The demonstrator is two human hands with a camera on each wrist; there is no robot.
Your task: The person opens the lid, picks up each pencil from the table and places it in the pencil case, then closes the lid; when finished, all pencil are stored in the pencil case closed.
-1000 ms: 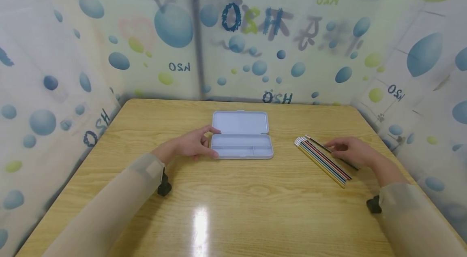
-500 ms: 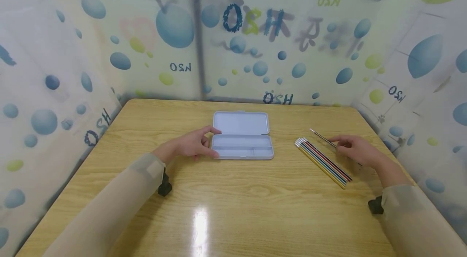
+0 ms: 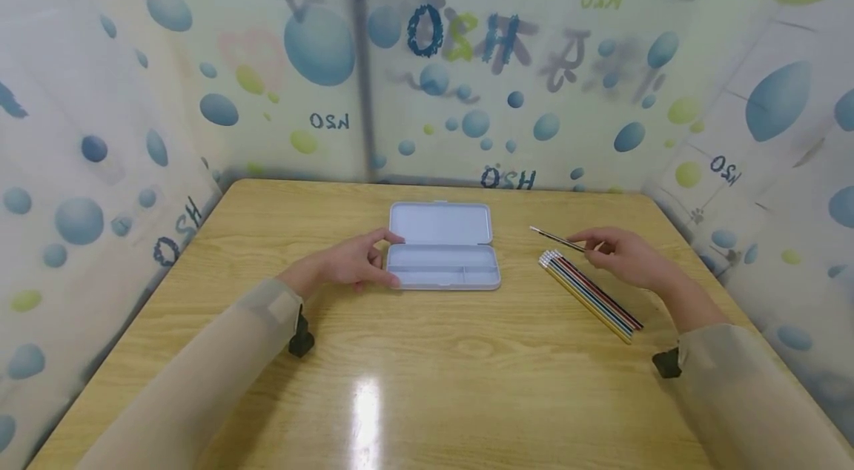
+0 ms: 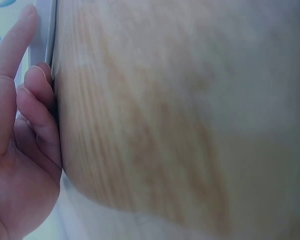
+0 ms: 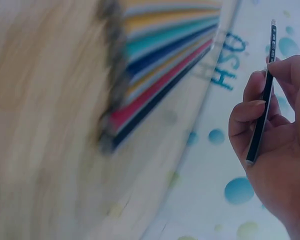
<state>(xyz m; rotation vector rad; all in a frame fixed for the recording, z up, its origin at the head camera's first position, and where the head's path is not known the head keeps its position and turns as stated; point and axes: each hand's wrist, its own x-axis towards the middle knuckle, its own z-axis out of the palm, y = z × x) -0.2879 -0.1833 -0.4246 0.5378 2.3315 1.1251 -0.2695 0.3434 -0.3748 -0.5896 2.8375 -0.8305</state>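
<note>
My right hand (image 3: pixel 623 255) pinches a dark pencil (image 3: pixel 552 236) between thumb and fingers, its pale tip toward the case. In the right wrist view the held pencil (image 5: pixel 257 134) lies across the fingers. A row of several coloured pencils (image 3: pixel 587 296) lies on the table just below that hand. The light blue pencil case (image 3: pixel 427 278) lies with its lid (image 3: pixel 440 223) raised and its compartments bare. At the case's left side, my left hand (image 3: pixel 350 261) holds it, index finger by the hinge and thumb at the front corner. The left wrist view shows only a strip of the case (image 4: pixel 39 45).
All of this is on a wood-grain table (image 3: pixel 427 396). Patterned curtain walls (image 3: pixel 427 107) stand close behind it and on both sides. A glare spot (image 3: pixel 365 418) shines near the front.
The right hand has lifted the dark pencil from beside the row and carried it left and back, toward the case. My left hand and the case have stayed put.
</note>
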